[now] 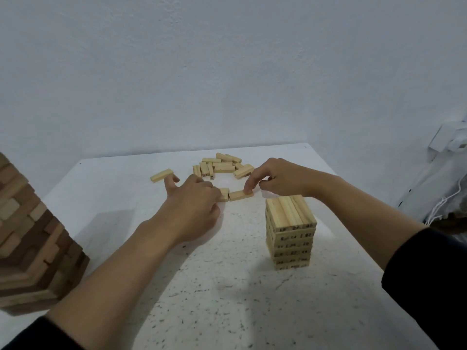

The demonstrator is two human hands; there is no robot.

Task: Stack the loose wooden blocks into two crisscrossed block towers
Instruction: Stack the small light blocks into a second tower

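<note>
**Both hands down on two blocks, end to end**

Straight to the middle of the white speckled table [227,294], both hands in at once. Pinches with the right hand [278,179], thumb and forefinger closed on the right end of the right-hand block [238,195], the other fingers tucked loosely behind. Lies flat on the tabletop, long side to the camera. Butts at its left end against the left-hand block [224,193], also flat and mostly covered.

Over to the left hand [192,208], back to the camera and curled down on that covered block. Looks like a thumb-and-forefinger nip, though hard to be sure with the grip hidden behind the knuckles. Splays two outer fingers out to the left, off the wood.

Just past those fingertips, a lone block [161,175], flat and angled, apart from the rest. Behind the hands, toward the wall [227,72], the loose pile [222,166]. Pale blocks jumbled together, some flat, some on edge, a few showing printed numbers on their ends.

Now near right, beside the right forearm, the pale tower [290,231]. Stands upright and square, layers crossed, three blocks across the top, numbers along the end faces. And at the far left, cut off by the frame edge, the mixed-wood tower [30,236], light and dark blocks in twisting layers. Dark sleeves [429,274] pushed up both forearms.
</note>
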